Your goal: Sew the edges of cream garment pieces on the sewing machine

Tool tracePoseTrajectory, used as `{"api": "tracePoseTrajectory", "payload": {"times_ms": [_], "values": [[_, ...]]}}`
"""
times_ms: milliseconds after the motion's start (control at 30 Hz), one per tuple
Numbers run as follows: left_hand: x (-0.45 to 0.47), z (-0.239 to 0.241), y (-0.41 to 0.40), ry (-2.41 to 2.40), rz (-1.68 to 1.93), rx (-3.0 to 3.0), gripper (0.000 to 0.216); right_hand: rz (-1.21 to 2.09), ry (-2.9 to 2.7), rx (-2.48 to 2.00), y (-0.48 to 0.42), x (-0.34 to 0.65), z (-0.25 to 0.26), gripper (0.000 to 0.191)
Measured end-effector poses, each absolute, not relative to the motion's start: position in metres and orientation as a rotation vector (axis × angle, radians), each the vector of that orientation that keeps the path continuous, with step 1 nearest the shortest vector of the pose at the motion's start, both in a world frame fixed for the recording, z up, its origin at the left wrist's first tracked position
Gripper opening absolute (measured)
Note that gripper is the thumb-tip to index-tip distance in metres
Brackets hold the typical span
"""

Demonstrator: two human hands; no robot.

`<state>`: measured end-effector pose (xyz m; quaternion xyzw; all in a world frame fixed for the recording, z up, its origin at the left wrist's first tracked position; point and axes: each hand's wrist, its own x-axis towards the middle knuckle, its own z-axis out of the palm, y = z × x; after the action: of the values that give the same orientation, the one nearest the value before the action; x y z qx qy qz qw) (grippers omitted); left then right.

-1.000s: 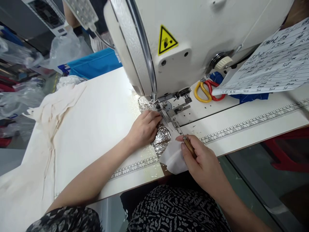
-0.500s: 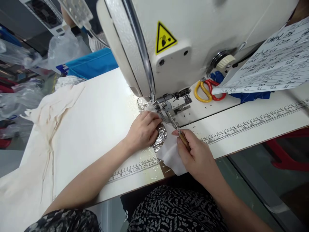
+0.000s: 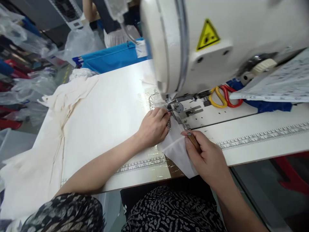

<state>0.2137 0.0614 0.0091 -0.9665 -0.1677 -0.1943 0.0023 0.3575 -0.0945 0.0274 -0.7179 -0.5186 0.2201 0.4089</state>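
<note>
My left hand (image 3: pixel 154 126) rests by the needle area of the sewing machine (image 3: pixel 169 48), its curled fingertips closed on a piece of thin white fabric (image 3: pixel 178 154) at the presser foot (image 3: pixel 172 107). My right hand (image 3: pixel 205 154) is wrapped around the wooden handle of an awl (image 3: pixel 193 141). The awl's thin metal shaft points up and left toward the presser foot, over the fabric. A sliver of shiny silver material (image 3: pixel 169 125) shows beside my left fingers. The fabric hangs toward the table's front edge, partly behind my right hand.
Scissors with yellow and red handles (image 3: pixel 218 96) lie right of the needle, near blue cloth (image 3: pixel 267 105) and a handwritten sheet (image 3: pixel 277 87). Cream fabric (image 3: pixel 58 129) drapes over the table's left side. A ruler strip (image 3: pixel 260 137) runs along the front. Behind stands a blue fabric bin (image 3: pixel 108 59); a person (image 3: pixel 113 19) is beyond.
The view has shifted, so the machine appears farther right. White fabric now covers most of the silver material near my left hand. Both hands keep their holds.
</note>
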Motion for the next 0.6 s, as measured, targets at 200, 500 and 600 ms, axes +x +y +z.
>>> {"api": "tracePoseTrajectory", "payload": {"times_ms": [200, 500, 600], "values": [[0.214, 0.009, 0.057, -0.657, -0.549, -3.097, 0.03, 0.477, -1.331, -1.891, -0.102, 0.351, 0.032, 0.03], [0.225, 0.016, 0.054, -0.693, -0.428, -3.109, 0.026, 0.438, -1.282, -1.836, -0.108, 0.345, 0.046, 0.032], [0.236, 0.021, 0.05, -0.714, -0.346, -3.067, 0.021, 0.402, -1.332, -1.851, -0.113, 0.34, 0.051, 0.03]]}}
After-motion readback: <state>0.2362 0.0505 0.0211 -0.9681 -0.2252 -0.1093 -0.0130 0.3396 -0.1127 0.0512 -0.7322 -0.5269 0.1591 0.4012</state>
